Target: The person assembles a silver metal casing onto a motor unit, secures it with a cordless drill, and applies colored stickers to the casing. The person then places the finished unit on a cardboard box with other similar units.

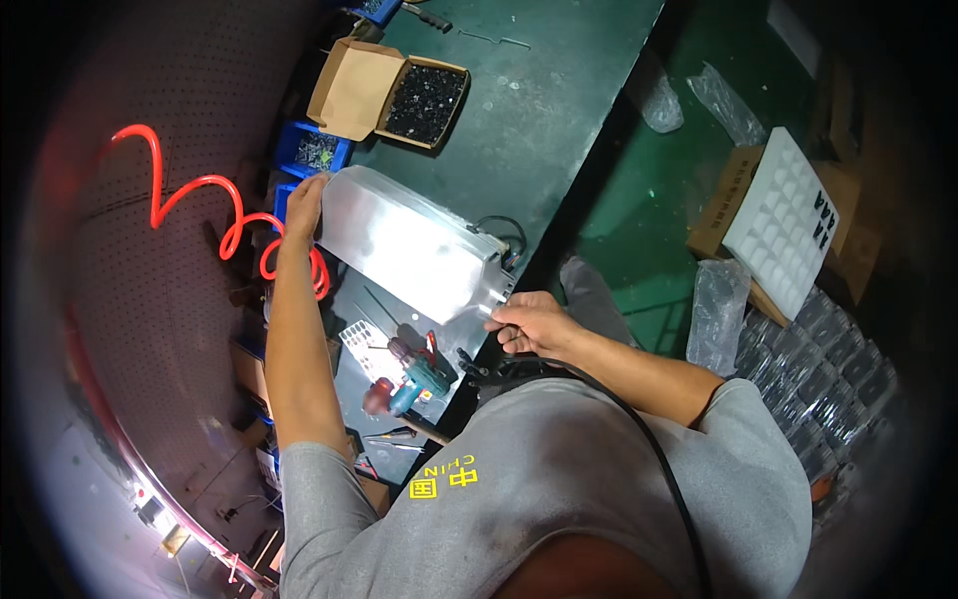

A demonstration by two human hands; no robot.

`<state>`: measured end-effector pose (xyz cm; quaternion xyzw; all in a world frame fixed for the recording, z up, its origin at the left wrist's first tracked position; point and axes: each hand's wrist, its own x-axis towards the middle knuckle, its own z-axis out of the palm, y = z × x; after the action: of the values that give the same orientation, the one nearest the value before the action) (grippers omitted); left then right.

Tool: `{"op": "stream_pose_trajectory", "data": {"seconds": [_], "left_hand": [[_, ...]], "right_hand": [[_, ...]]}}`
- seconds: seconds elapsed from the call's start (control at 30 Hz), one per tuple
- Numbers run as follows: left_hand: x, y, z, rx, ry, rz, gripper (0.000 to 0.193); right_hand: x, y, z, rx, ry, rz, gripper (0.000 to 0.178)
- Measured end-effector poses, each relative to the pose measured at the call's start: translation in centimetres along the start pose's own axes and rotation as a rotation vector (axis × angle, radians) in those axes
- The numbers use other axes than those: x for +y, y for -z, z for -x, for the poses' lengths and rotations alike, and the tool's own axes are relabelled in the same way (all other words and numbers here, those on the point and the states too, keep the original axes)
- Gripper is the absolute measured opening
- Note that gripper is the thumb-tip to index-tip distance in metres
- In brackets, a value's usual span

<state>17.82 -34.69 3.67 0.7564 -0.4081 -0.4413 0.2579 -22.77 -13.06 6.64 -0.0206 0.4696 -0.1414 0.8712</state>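
A long, shiny silver metal housing [399,245] stretches between my two hands above the green workbench [529,110]. My left hand [305,205] grips its far left end, the fingers partly hidden behind the edge. At the near right end, my right hand [534,321] closes thumb and fingers on the slotted edge. A short black cable [509,232] loops out from the housing's right side. Below it on the bench lies a teal cordless drill [424,374], next to a white sheet with dark round spots [365,344].
An open cardboard box of small black parts [426,102] and a blue bin of screws [314,150] stand beyond the housing. A red coiled air hose [235,205] hangs at left. Right of the bench are a white foam tray [783,225] and stacked wrapped parts [818,384].
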Motion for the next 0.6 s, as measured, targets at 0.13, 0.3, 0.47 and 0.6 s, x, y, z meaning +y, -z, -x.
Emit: {"op": "stream_pose_trajectory", "data": {"seconds": [0.13,0.3,0.47,0.6], "left_hand": [[-0.5,0.5,-0.5,0.004,0.017,0.006,0.043],[-0.2,0.5,-0.9,-0.032,0.007,-0.008,0.045],[0.3,-0.1,-0.2,0.068,-0.130,-0.145,0.048],[1.7,-0.8,4.2,0.214,-0.338,-0.258,0.045]], "right_hand": [[0.2,-0.3,0.3,0.012,0.033,0.013,0.016],[0.2,0.7,-0.3,0.004,-0.004,0.000,0.016],[-0.1,0.6,-0.2,-0.006,-0.013,-0.013,0.015],[-0.5,0.8,0.3,0.024,-0.017,0.026,0.012]]}}
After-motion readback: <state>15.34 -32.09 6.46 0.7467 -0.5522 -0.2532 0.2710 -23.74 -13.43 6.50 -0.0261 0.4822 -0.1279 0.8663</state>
